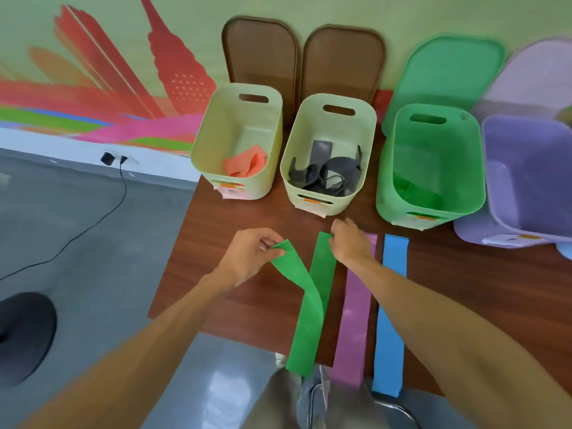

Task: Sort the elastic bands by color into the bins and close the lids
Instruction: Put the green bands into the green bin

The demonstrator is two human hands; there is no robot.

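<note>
My left hand (252,253) pinches the top end of a green band (305,329) that is lifted off the table and hangs over its front edge. My right hand (349,243) grips the top end of a second green band (322,267) lying flat beside it. A pink band (356,320) and a blue band (391,320) lie parallel to the right. Behind stand open bins: a cream bin (201,150) with orange bands, a cream bin (288,168) with grey bands, a green bin (385,181) with green bands, and a purple bin (495,168).
Two brown lids (260,51) (343,60), a green lid (448,66) and a purple lid (538,75) lean on the wall behind the bins. The wooden table (216,258) ends at the left; a cable and a dark chair base (21,332) lie on the floor.
</note>
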